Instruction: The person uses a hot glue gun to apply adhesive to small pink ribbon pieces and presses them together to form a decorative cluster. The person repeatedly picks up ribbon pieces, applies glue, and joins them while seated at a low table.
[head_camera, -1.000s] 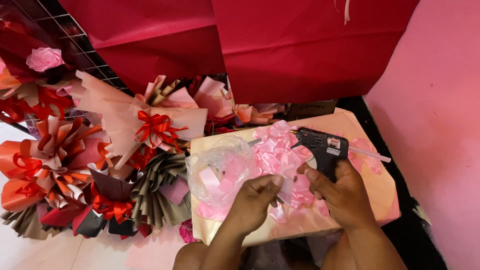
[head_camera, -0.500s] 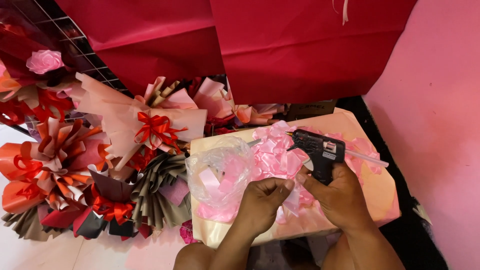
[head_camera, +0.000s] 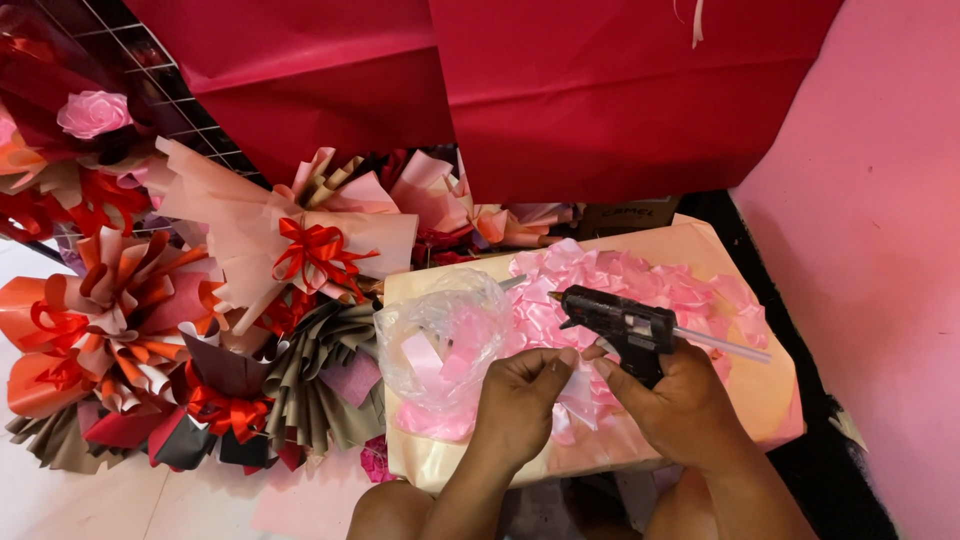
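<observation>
Right hand (head_camera: 672, 398): fingers clenched around the grip of a black glue gun (head_camera: 618, 324), which lies level above the hand, nozzle pointing left, a pale glue stick (head_camera: 722, 344) projecting from its rear toward the right. Left hand (head_camera: 522, 398): fingers pinched on a small pink ribbon piece (head_camera: 577, 384), held just below and left of the nozzle; the piece sits between the two hands, thumb tips nearly touching. Both hands hover over a peach-wrapped surface (head_camera: 748, 392) strewn with a heap of pink ribbon loops (head_camera: 600, 275). A clear plastic bag (head_camera: 440, 335) holding more pink pieces lies just left of the left hand.

Hard to read: the pinched piece is mostly covered by the fingers, shape unclear. Whether the nozzle touches it cannot be told. Wrapped paper bouquets (head_camera: 300, 240) crowd the left side; their lower ends are hidden.
</observation>
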